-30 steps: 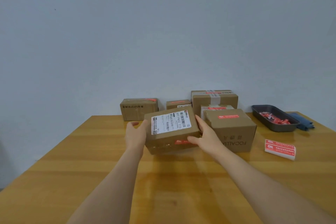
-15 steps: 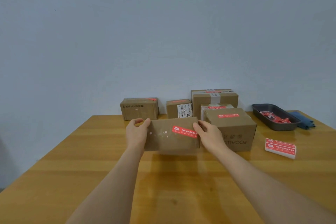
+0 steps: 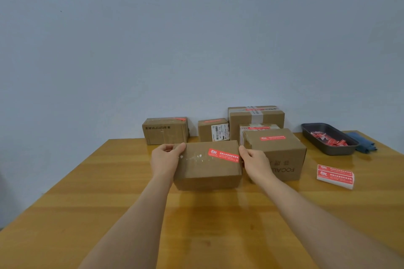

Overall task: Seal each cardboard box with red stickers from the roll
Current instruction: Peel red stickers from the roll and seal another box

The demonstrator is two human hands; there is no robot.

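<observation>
Our left hand [image 3: 166, 159] and right hand [image 3: 254, 162] clamp the box [image 3: 207, 166], its red sticker [image 3: 223, 155] on; the other boxes look sealed too.

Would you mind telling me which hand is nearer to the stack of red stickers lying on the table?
Right. The right hand grips the held box's right end, on the side toward the red stickers; the left hand grips the far end.

A brown cardboard box [image 3: 207, 165] sat closed on the bench, a red sticker [image 3: 223, 155] slanting across its top. The flat strip of red stickers [image 3: 335, 176] lay well to its right.
</observation>
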